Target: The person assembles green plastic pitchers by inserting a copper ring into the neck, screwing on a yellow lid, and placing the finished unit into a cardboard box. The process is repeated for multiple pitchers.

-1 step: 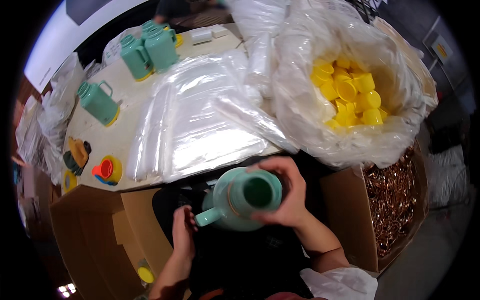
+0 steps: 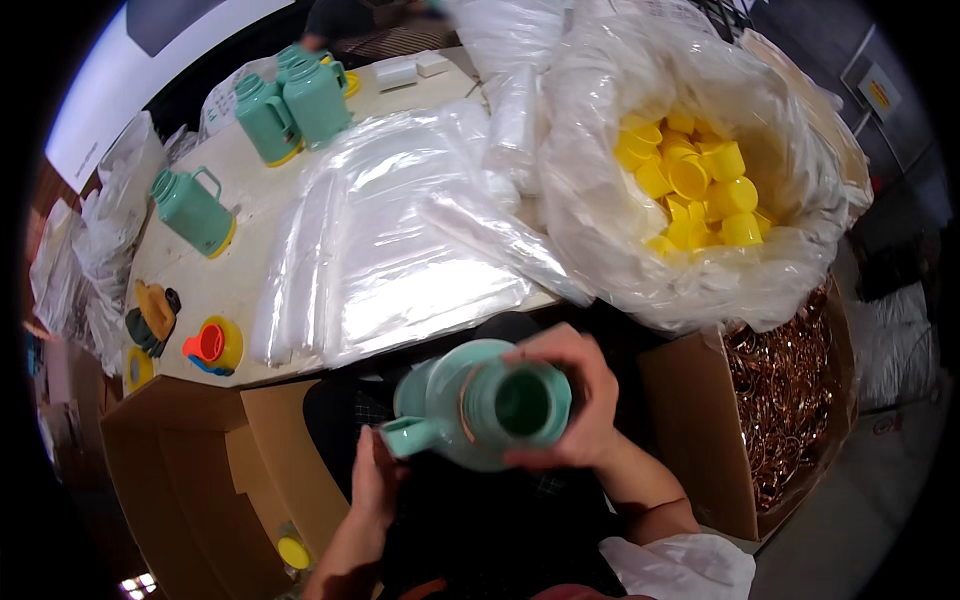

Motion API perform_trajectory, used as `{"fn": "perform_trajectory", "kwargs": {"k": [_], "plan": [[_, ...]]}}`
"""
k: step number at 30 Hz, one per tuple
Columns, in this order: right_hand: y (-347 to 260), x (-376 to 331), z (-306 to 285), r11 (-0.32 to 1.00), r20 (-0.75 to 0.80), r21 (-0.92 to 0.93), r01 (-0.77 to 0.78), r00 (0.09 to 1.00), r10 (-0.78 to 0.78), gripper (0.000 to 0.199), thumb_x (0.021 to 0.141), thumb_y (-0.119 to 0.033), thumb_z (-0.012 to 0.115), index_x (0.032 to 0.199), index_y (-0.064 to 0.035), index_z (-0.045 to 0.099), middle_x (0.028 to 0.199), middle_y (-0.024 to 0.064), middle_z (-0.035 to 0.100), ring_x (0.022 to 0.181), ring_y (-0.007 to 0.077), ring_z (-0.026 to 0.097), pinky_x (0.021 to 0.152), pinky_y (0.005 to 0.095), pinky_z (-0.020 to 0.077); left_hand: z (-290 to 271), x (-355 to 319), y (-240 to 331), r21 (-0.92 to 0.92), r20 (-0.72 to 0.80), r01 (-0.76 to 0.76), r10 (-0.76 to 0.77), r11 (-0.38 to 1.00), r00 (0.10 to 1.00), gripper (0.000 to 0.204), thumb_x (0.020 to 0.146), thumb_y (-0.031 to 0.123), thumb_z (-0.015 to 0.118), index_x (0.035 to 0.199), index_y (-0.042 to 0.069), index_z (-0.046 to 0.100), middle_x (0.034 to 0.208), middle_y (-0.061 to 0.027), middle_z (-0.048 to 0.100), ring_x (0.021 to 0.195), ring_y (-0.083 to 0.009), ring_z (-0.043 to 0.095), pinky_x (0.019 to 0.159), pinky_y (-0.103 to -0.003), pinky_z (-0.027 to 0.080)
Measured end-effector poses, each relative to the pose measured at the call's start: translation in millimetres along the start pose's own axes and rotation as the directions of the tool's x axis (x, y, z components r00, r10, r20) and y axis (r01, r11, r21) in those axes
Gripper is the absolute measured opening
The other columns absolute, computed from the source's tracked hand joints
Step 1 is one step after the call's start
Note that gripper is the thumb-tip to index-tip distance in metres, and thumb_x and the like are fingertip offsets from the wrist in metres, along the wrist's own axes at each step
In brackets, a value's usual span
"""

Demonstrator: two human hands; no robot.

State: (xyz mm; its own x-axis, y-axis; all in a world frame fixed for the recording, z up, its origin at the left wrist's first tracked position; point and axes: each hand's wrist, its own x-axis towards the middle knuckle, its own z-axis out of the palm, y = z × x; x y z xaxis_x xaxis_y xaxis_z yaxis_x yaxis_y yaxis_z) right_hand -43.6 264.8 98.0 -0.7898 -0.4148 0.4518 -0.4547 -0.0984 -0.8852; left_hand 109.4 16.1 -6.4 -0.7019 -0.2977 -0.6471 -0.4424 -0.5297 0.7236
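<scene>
Above my lap is a mint-green vacuum flask body (image 2: 450,405), tilted with its uncapped round mouth toward me. A thin copper-coloured ring circles its neck. My right hand (image 2: 580,395) is wrapped around the neck and rim, thumb below and fingers over the top. Beside the flask's handle, my left hand (image 2: 375,480) is raised with loosely extended fingers; its fingertips meet the handle's outer end, partly hidden there. Several similar mint-green flasks with yellow bases, one of them a lone flask (image 2: 195,212), stand on the table at the far left.
Clear plastic bags (image 2: 420,255) cover the table's middle. At right, a lined sack holds yellow cups (image 2: 690,175); below it, a carton holds copper-coloured rings (image 2: 785,400). An open cardboard box (image 2: 190,490) is at lower left. Near it are gloves (image 2: 152,315) and a yellow tape roll (image 2: 228,345).
The flask has tilted and turned slightly, its mouth shifting a little right and down with my right hand. My left hand has come nearer the handle and now meets its end.
</scene>
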Motion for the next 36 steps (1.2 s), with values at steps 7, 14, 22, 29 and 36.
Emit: {"fn": "perform_trajectory", "kwargs": {"k": [7, 14, 22, 29, 36], "plan": [[-27.7, -38.0, -12.4, 0.987, 0.52, 0.115, -0.112, 0.853, 0.036, 0.058, 0.067, -0.023, 0.092, 0.117, -0.0069, 0.067, 0.125, 0.0116, 0.063, 0.119, 0.0319, 0.059, 0.102, 0.044, 0.0442, 1.8, -13.0, -8.7, -0.052, 0.38, 0.252, -0.214, 0.966, 0.9, 0.051, 0.093, 0.02, 0.052, 0.141, 0.0, 0.051, 0.132, -0.0178, 0.061, 0.112, -0.0331, 0.065, 0.097, -0.044, 0.054], [64.0, 86.9, -220.9, 0.775, -0.696, -0.117, -0.621, 0.608, 0.382, 0.069, 0.092, -0.032, 0.069, 0.151, -0.011, 0.04, 0.148, 0.0136, 0.044, 0.121, 0.0281, 0.053, 0.084, 0.0457, 0.0542, 27.6, -18.4, -18.7, 0.073, 0.323, -0.093, 0.065, 0.993, 0.944, 0.074, 0.081, -0.012, 0.056, 0.149, 0.012, 0.038, 0.112, -0.0065, 0.058, 0.085, -0.02, 0.063, 0.07, -0.032, 0.054], [199.6, 80.5, -317.6, 0.768, -0.835, -0.255, -0.587, 0.534, 0.13, 0.061, 0.089, -0.03, 0.075, 0.136, -0.0031, 0.048, 0.129, 0.0114, 0.055, 0.112, 0.0271, 0.059, 0.097, 0.0396, 0.0486, 35.2, -22.6, -29.2, -0.139, 0.178, 0.028, -0.003, 0.99, 0.984, 0.062, 0.09, -0.008, 0.048, 0.146, 0.018, 0.043, 0.094, -0.0009, 0.058, 0.063, -0.0102, 0.05, 0.058, -0.025, 0.044], [65.5, 0.7, -88.1, 0.73, -0.211, 0.664, -0.161, 0.897, 0.389, 0.047, 0.105, -0.034, 0.047, 0.14, -0.0032, 0.045, 0.135, 0.0148, 0.055, 0.125, 0.0271, 0.055, 0.104, 0.0401, 0.0468, 7.1, 13.8, 3.8, -0.643, 0.098, -0.059, 0.158, 0.763, 0.982, 0.06, 0.091, -0.008, 0.049, 0.146, 0.016, 0.042, 0.097, -0.0045, 0.061, 0.062, -0.0091, 0.05, 0.051, -0.021, 0.041], [44.1, -109.6, 29.6, 0.951, 0.253, -0.278, -0.132, 0.946, 0.205, 0.088, 0.064, -0.017, 0.092, 0.14, -0.0049, 0.048, 0.145, 0.0194, 0.052, 0.132, 0.0398, 0.05, 0.11, 0.0491, 0.0425, -21.9, -6.9, 26.6, -0.304, 0.109, -0.152, 0.193, 0.94, 0.975, 0.061, 0.083, -0.014, 0.044, 0.137, 0.013, 0.043, 0.096, -0.0027, 0.059, 0.058, -0.0071, 0.045, 0.048, -0.019, 0.035]]}}
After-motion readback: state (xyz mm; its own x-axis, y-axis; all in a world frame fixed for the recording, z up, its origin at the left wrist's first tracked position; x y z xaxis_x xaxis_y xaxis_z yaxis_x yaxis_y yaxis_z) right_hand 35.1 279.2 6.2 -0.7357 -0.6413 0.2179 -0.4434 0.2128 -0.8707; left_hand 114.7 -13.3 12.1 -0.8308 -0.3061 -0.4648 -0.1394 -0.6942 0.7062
